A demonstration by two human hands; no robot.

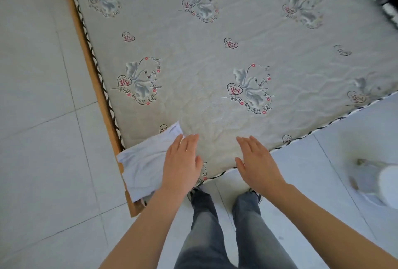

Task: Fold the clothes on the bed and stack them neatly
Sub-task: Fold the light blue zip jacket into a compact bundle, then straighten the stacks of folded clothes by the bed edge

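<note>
One folded white garment [143, 165] lies at the bed's [215, 31] near corner, under and just outside the left hand [183, 161], whose straight fingers [189, 141] rest flat on its edge; right hand [256, 161] hovers beside, fingers spread, holding nothing; this looks like the final smoothing; next, I judge, squaring the stack calls for light, even pressing.

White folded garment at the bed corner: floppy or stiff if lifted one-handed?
Probably floppy: the white garment is thin, creased cloth sagging over the bed frame. Likely light. Lifted by one edge, its folds would probably fall open; the left hand lies flat beside it.
</note>
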